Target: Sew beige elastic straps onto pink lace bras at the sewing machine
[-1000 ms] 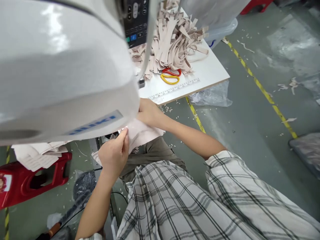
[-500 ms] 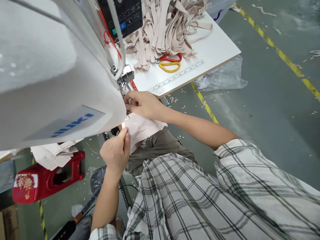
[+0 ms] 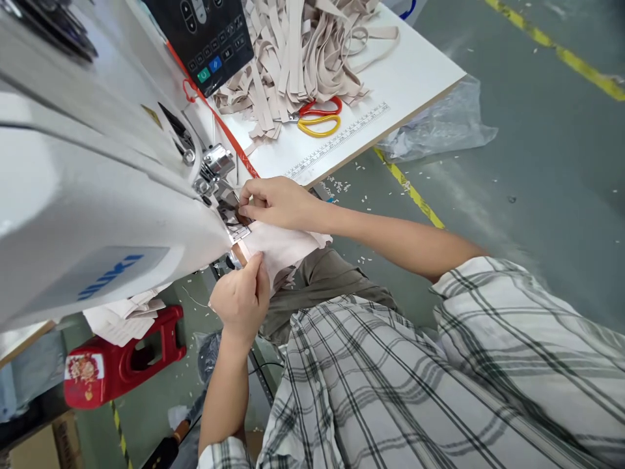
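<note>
A pale pink cloth (image 3: 283,246) lies at the needle area of a white sewing machine (image 3: 112,195), its lower part hanging over my lap. My left hand (image 3: 243,296) pinches the cloth's near left edge between thumb and index finger. Beside the presser foot (image 3: 239,233), my right hand (image 3: 276,203) rests over the cloth's far edge with its fingers curled. What those fingertips grip, if anything, is too small to make out.
Beige fabric strips (image 3: 297,58) lie heaped on the white table (image 3: 415,71), with red-and-yellow scissors (image 3: 319,125) and a printed ruler (image 3: 342,140) nearby. A control panel (image 3: 208,49) stands behind the machine. A red plastic object (image 3: 122,361) and folded cloth (image 3: 124,319) are lower left.
The view has shifted, so the machine sits further left and more of its needle area shows. My left hand has moved slightly right with the cloth edge; my right hand stays beside the presser foot.
</note>
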Demonstrator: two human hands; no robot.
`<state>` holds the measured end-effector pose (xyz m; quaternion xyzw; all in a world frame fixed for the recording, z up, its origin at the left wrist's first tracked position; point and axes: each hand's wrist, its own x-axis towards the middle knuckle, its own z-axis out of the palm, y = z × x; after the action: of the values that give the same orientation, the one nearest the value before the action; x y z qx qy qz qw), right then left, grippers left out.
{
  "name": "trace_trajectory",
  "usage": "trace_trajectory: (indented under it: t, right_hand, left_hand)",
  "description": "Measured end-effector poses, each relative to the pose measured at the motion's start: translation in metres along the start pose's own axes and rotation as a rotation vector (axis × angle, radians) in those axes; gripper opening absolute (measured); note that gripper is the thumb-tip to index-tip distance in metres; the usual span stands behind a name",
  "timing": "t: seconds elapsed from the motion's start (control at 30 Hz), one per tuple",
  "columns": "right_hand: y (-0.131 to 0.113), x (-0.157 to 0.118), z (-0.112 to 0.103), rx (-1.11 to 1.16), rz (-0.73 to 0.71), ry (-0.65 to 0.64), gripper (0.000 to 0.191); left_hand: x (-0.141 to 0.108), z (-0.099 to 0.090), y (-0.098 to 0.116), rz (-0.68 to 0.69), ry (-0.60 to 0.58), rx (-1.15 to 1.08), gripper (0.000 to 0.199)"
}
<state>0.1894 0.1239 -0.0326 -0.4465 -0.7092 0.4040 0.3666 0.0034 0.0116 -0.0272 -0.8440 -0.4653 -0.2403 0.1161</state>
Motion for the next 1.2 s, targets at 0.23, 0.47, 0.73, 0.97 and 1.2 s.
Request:
trace_trajectory:
  t: [0.23, 0.47, 0.73, 0.97, 1.2]
  right_hand:
    - [0.004, -0.001, -0.007, 0.010, 0.014, 0.007, 0.015]
    - [-0.001, -0.002, -0.008, 0.002, 0.019, -0.005, 0.016]
    - [-0.001, -0.045, 0.002, 0.295, 0.147, -0.087, 0.031]
    - [-0.002, -0.090, 0.012, 0.689, 0.256, -0.085, 0.033]
    - [0.001, -0.146, 0.016, 0.109, -0.514, 0.102, 0.010]
  left_hand:
    - [-0.001, -0.001, 0.005, 0.012, -0.027, -0.018, 0.018]
    - [-0.010, -0.017, 0.000, -0.229, -0.078, -0.204, 0.022]
    - [-0.018, -0.035, 0.010, -0.565, -0.095, -0.467, 0.023]
    - [-0.026, -0.038, 0.019, -0.515, -0.200, -0.489, 0.026]
    - [-0.022, -0.012, 0.032, 0.000, -0.252, -0.325, 0.017]
